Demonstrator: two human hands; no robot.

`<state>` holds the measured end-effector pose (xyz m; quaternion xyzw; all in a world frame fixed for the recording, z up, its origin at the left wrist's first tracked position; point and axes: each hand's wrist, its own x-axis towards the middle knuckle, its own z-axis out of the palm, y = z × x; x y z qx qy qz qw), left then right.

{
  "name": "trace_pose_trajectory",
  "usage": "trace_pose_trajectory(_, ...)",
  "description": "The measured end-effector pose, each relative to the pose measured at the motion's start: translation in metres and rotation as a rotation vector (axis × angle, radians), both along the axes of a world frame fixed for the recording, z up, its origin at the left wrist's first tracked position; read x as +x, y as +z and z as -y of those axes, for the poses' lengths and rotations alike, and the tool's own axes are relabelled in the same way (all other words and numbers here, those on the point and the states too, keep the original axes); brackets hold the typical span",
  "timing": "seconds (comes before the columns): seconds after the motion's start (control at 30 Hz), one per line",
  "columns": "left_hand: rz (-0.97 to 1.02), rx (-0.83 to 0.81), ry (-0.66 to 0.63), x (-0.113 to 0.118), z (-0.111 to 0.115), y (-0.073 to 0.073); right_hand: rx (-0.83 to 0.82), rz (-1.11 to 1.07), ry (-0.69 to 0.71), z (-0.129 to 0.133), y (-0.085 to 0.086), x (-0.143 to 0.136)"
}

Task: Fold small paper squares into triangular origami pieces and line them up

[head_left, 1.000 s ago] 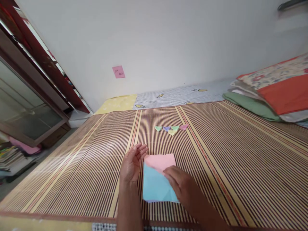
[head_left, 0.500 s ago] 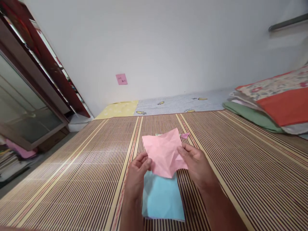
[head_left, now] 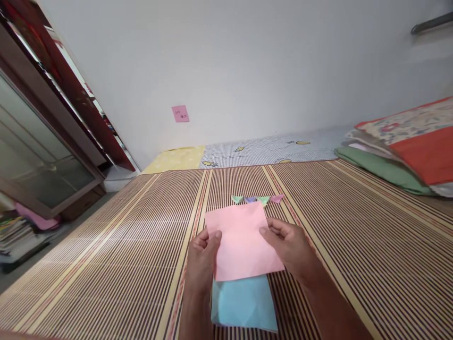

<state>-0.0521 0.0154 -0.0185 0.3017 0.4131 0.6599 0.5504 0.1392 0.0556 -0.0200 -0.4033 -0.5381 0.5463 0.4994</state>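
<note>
A square sheet of pink paper [head_left: 244, 248] is stretched between my two hands, nearly flat with faint creases. My left hand [head_left: 204, 252] pinches its left edge, thumb on top and fingers beneath. At the right edge, my right hand [head_left: 288, 243] grips it the same way. Under the sheet's lower edge lies a light-blue paper square [head_left: 244, 304], its upper part covered. Just beyond the pink sheet sits a row of several small folded paper pieces, among them a green one [head_left: 237, 199], a purple one [head_left: 250, 199] and a pink one [head_left: 277, 199].
A striped bamboo mat [head_left: 148, 245] spreads under everything. Along the wall runs patterned cloth [head_left: 262, 151]. Folded bedding [head_left: 406, 156] is piled at the right. A pink note [head_left: 180, 114] sticks to the wall. A glass-panelled cabinet [head_left: 42, 146] stands at the left.
The pink paper was crinkled and bowed; now it is spread flatter and sits slightly lower in view. The row of small folded pieces, mostly covered before, now shows above it.
</note>
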Motion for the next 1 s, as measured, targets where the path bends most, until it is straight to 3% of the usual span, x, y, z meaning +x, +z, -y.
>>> trace_pose_trajectory(0.2,0.066,-0.031,-0.034,-0.007,-0.001,-0.001,-0.113,-0.081,0.005,-0.002,0.005,0.006)
trace_pose_trajectory(0.37,0.186,0.079,-0.024,-0.008,0.001,0.002,-0.170,-0.274,-0.023,-0.002,0.009,0.004)
trace_pose_trajectory(0.53,-0.010,0.124,-0.093,0.006,0.003,-0.001,-0.203,-0.378,-0.015,0.001,0.001,-0.010)
trace_pose_trajectory(0.8,-0.043,0.170,0.216,0.014,-0.005,-0.003,-0.063,-0.109,0.188,0.004,0.001,-0.020)
trace_pose_trajectory(0.9,-0.018,0.128,0.275,0.016,-0.006,0.000,0.049,-0.080,0.195,0.002,0.005,-0.014)
trace_pose_trajectory(1.0,-0.006,0.079,0.282,0.024,-0.006,0.000,0.054,-0.122,0.202,0.002,0.007,-0.014)
